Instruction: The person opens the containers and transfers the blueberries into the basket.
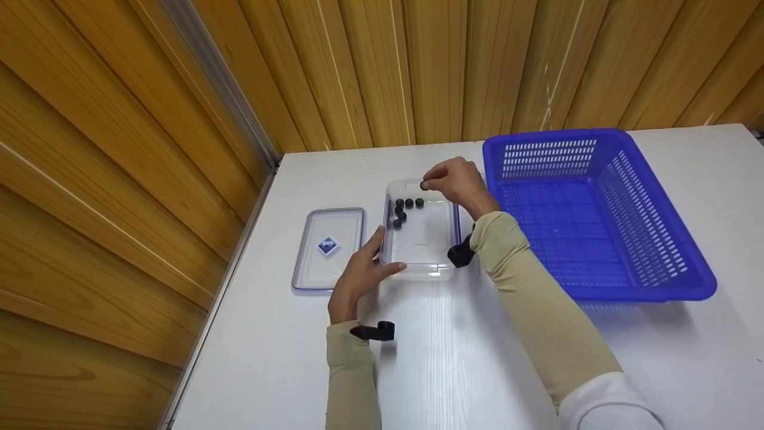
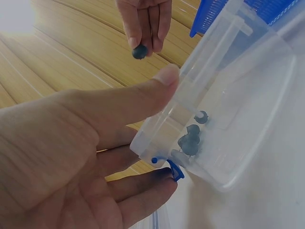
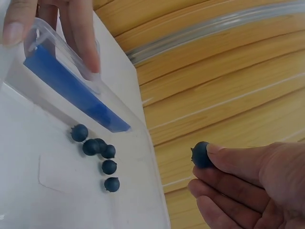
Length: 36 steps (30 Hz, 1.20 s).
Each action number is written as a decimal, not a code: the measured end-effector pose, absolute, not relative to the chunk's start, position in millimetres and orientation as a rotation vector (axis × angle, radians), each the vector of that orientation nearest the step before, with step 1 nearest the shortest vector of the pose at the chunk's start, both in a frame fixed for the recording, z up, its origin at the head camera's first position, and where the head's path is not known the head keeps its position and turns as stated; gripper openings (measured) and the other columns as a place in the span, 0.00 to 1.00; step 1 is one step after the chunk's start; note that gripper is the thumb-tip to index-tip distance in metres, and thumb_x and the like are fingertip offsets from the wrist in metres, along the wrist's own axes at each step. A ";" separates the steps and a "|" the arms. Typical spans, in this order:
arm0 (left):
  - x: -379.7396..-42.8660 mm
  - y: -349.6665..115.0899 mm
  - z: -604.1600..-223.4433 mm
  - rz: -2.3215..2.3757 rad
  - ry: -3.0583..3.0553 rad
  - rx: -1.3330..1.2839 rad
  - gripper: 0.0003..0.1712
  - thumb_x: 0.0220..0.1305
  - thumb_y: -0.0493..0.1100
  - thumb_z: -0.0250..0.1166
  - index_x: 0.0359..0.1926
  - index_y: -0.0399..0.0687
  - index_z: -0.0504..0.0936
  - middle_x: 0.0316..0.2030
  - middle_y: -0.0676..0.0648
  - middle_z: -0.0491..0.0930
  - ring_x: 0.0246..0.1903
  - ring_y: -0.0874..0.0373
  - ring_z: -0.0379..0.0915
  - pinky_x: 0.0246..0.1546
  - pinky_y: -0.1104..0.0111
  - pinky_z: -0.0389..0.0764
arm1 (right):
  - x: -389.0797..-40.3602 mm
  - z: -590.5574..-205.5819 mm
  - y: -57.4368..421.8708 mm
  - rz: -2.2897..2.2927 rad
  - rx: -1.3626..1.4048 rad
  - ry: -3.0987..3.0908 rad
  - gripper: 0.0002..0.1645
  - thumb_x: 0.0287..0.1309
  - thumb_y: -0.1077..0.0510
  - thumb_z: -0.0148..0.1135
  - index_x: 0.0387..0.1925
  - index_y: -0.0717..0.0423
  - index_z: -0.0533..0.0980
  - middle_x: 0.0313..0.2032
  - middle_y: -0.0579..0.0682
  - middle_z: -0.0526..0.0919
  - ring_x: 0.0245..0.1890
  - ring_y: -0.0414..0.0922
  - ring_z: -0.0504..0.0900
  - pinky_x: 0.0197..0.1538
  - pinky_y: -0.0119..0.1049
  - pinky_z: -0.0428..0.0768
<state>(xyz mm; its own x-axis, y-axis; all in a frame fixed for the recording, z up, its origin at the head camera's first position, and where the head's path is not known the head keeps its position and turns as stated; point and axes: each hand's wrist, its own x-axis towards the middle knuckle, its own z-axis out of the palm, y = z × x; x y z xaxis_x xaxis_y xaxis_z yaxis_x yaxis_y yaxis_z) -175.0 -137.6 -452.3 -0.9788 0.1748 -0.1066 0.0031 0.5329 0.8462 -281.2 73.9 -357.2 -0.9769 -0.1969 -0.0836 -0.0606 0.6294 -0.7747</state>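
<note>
My right hand (image 1: 455, 179) pinches one blueberry (image 3: 200, 155) between thumb and fingers, above the far end of a clear plastic container (image 1: 427, 270). Several more blueberries (image 3: 109, 167) lie on the container's floor, grouped toward its far left part in the head view. My left hand (image 1: 361, 272) holds the near left corner of the container, thumb on the front side and fingers along the left side. In the left wrist view the thumb (image 2: 157, 90) touches the rim, and fingertips are by a blue clip (image 2: 176, 170).
A clear lid (image 1: 310, 263) with a blue edge and a diamond label lies left of the container. To the right stands a large blue basket (image 1: 686, 280) with slotted walls. Wood-patterned panels (image 1: 436, 71) border the white table (image 1: 250, 358) at the back and left.
</note>
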 end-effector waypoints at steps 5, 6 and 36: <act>-175.4 -138.7 -451.9 1.443 2.578 0.162 0.54 0.53 0.55 0.68 0.72 0.54 0.45 0.71 0.52 0.45 0.67 0.52 0.50 0.65 0.62 0.56 | -287.5 -352.6 89.4 -1.317 -0.182 2.702 0.13 0.56 0.57 0.62 0.44 0.56 0.81 0.45 0.55 0.82 0.50 0.50 0.76 0.52 0.45 0.74; -175.3 -138.8 -451.8 1.446 2.576 0.167 0.53 0.53 0.54 0.68 0.72 0.54 0.44 0.71 0.52 0.45 0.67 0.52 0.51 0.65 0.62 0.57 | -288.4 -351.6 92.5 -1.327 -0.164 2.696 0.14 0.56 0.57 0.62 0.44 0.56 0.81 0.45 0.55 0.82 0.50 0.50 0.76 0.52 0.45 0.74; -171.0 -144.6 -452.8 1.419 2.613 0.161 0.53 0.53 0.56 0.67 0.72 0.53 0.46 0.71 0.52 0.45 0.68 0.55 0.45 0.67 0.62 0.51 | -301.3 -365.0 202.5 -1.436 0.111 2.787 0.22 0.54 0.53 0.64 0.47 0.63 0.79 0.40 0.54 0.83 0.40 0.44 0.76 0.39 0.33 0.72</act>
